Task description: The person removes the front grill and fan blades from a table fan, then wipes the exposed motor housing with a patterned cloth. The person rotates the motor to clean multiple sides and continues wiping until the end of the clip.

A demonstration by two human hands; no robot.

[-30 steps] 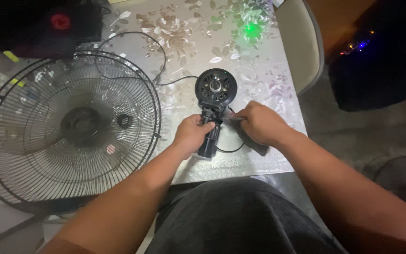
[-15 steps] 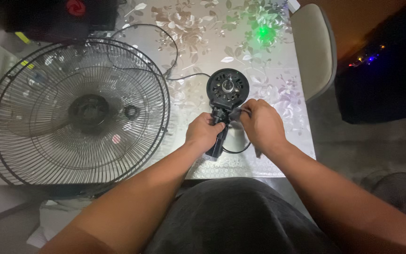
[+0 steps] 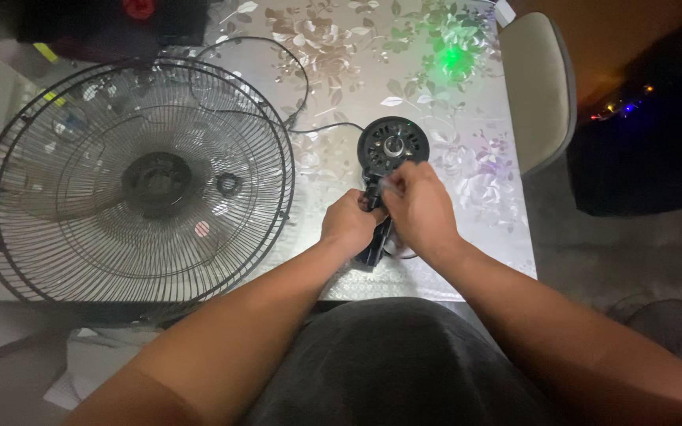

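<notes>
Fan motor unit (image 3: 392,147) lies near the tabletop's (image 3: 467,260) front edge. Left hand (image 3: 350,223) has its grip wrapped around the motor's neck; right hand (image 3: 418,207) pinches a small part against it, which part unclear. Risk: the thin cord (image 3: 321,128) could snag, or the pinched part slip, since both hands crowd one spot.

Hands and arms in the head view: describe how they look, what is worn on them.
Both the left hand and the right hand are bare: no gloves, and no rings, watch or bands that show. Both forearms are bare up to the picture's lower edge, with no sleeve in view. Dark clothing covers the lap below them.
</notes>
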